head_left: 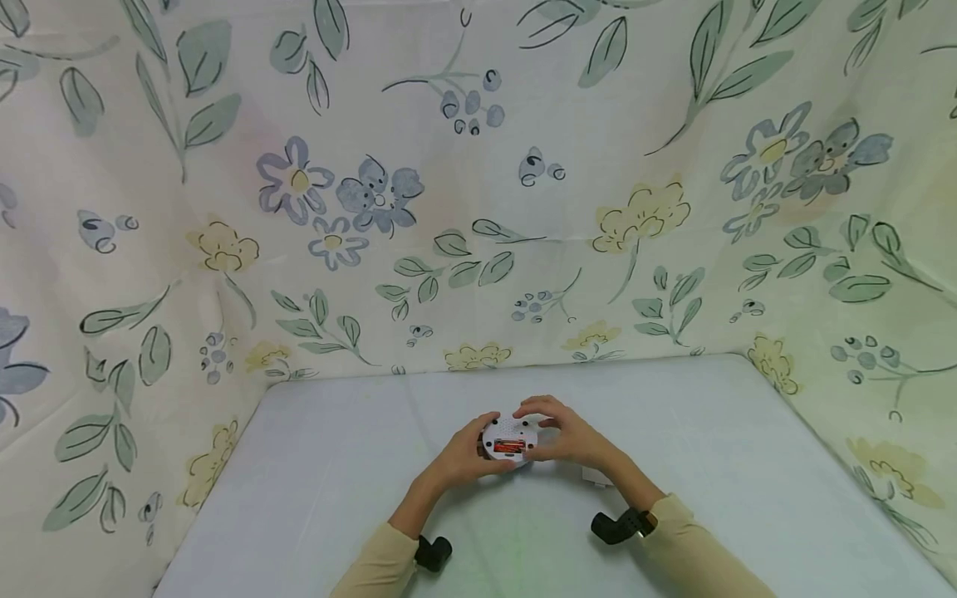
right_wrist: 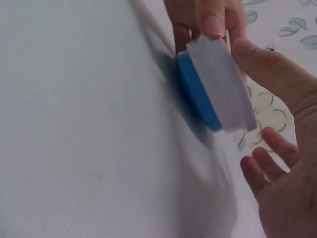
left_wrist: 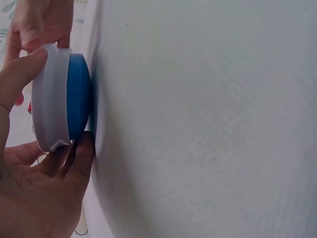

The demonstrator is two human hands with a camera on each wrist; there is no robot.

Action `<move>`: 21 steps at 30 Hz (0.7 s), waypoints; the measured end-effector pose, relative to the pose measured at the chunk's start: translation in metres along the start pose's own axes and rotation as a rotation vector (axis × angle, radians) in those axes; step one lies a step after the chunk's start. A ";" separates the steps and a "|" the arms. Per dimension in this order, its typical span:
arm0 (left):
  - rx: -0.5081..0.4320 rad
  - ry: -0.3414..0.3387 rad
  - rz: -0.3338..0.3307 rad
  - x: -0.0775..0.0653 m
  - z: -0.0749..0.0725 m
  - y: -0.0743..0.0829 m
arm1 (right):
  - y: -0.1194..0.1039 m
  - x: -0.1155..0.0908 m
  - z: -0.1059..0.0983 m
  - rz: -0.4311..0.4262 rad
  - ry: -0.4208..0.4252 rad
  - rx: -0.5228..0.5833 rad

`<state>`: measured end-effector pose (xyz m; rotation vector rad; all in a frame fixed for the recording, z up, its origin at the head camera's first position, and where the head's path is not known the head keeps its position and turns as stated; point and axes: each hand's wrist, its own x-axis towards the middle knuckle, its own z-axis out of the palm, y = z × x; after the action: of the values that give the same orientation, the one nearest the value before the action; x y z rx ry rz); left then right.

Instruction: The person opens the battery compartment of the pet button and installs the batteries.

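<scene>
A round white battery-powered device (head_left: 503,429) lies back up, its battery bay open and holding red batteries (head_left: 510,447). Its other side is blue (left_wrist: 78,96), facing the table, as both wrist views show. My left hand (head_left: 462,457) grips the device by its rim, thumb on the near side and fingers round the far side. On the right, my right hand (head_left: 574,438) has its thumb at the device's back, beside the batteries. Its other fingers (right_wrist: 281,148) are spread and bent, apart from the casing in the right wrist view.
A small white flat piece (head_left: 596,477) lies on the white-covered table (head_left: 336,465), partly hidden under my right forearm. Behind and at the sides hangs a floral cloth (head_left: 449,316). Each wrist wears a black camera mount (head_left: 622,526).
</scene>
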<state>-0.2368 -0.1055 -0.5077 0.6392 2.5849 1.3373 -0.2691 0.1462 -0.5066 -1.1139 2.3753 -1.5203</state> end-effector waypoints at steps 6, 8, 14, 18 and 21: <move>0.012 -0.004 0.002 -0.001 -0.001 0.002 | 0.004 0.001 0.007 -0.010 -0.129 -0.020; 0.015 -0.002 0.017 -0.001 -0.001 0.002 | 0.003 0.003 0.011 -0.026 -0.158 -0.051; 0.030 -0.005 0.039 -0.001 -0.002 0.003 | 0.000 0.008 0.016 -0.069 -0.195 -0.109; 0.044 -0.007 0.033 -0.001 -0.002 0.004 | -0.001 0.010 0.016 -0.079 -0.219 -0.152; 0.049 -0.007 0.036 -0.001 -0.002 0.004 | -0.003 0.010 0.016 -0.048 -0.238 -0.170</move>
<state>-0.2356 -0.1051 -0.5034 0.7000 2.6200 1.2830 -0.2677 0.1268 -0.5093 -1.3140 2.3621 -1.1410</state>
